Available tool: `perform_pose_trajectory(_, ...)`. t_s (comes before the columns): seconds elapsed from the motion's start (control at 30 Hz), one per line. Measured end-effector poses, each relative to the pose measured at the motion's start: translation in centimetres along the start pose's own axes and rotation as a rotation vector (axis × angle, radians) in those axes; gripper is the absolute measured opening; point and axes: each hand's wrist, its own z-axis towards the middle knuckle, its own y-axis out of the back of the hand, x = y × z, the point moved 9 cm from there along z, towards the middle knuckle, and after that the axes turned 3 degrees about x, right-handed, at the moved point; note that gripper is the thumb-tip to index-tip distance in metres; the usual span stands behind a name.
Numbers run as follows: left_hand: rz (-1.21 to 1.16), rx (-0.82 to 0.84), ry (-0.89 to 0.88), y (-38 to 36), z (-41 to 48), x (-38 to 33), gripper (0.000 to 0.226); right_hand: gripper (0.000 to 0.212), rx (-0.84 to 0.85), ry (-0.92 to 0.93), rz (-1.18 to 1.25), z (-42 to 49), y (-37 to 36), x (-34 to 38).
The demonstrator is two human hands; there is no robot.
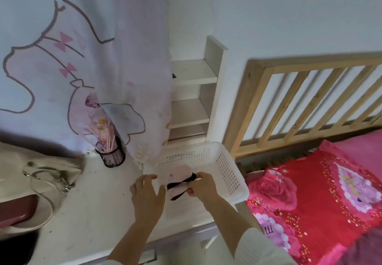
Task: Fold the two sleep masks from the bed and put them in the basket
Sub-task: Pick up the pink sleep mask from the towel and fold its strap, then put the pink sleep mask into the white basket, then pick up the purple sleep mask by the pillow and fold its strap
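A white perforated basket (227, 173) stands on the white desk beside the bed. Over its inside, my right hand (201, 185) pinches a pale pink sleep mask (178, 173) with a black strap, folded up. My left hand (145, 194) hovers just left of the mask above the basket's near left edge, fingers spread and holding nothing. Only one mask is visible; I cannot see a second one on the bed or in the basket.
The bed (322, 198) with a red and pink rose cover and a wooden slatted headboard (306, 99) lies right of the desk. A black mesh pen cup (112, 157), a beige handbag (41, 180), a hanging pink curtain (82, 58) and white shelves (192, 99) surround the basket.
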Motion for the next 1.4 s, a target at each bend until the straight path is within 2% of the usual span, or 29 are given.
perform_pose_trajectory(0.13,0.133,0.105,0.021,-1.8,1.4,2.8,0.041,0.014,-0.003,-0.152,-0.075,3.9,-1.7,-3.4)
perform_pose_trajectory(0.23,0.199,0.104,0.003,-2.1,1.5,3.5,0.04,0.016,0.04,-0.242,-0.156,4.7,-1.9,-5.1)
perform_pose_trajectory(0.37,0.26,0.072,-0.077,-2.5,2.2,1.2,0.042,0.036,-0.002,-0.227,-0.215,4.7,0.8,-3.8)
perform_pose_trajectory(0.47,0.231,0.102,-0.208,-4.3,3.2,-3.7,0.04,0.03,-0.022,-0.132,-0.133,3.7,4.6,-1.1)
perform_pose_trajectory(0.53,0.209,0.151,-0.301,-6.7,3.6,-8.1,0.038,0.027,-0.093,-0.007,-0.186,2.4,8.7,0.9)
perform_pose_trajectory(0.63,0.21,0.222,-0.464,-11.9,2.3,-15.2,0.031,0.027,-0.325,0.121,-0.275,-0.5,16.8,1.7)
perform_pose_trajectory(0.77,0.126,0.372,-0.73,-20.9,-4.5,-24.4,0.02,0.021,-0.532,-0.026,-0.18,-5.1,28.4,-4.9)
perform_pose_trajectory(0.93,0.291,0.755,-0.928,-35.1,-15.2,-30.6,0.032,0.017,-0.727,-0.252,-0.035,-10.4,41.3,-14.0)
perform_pose_trajectory(1.03,0.355,0.876,-0.983,-42.8,-19.6,-34.3,0.037,0.026,-0.781,-0.324,0.019,-11.4,49.1,-18.2)
perform_pose_trajectory(1.2,0.456,0.987,-0.968,-56.1,-24.1,-39.9,0.039,0.022,-0.817,-0.455,0.015,-9.9,62.7,-25.6)
perform_pose_trajectory(1.4,0.557,0.964,-1.1,-69.0,-25.4,-44.2,0.044,0.009,-0.782,-0.534,-0.098,-4.7,74.7,-32.5)
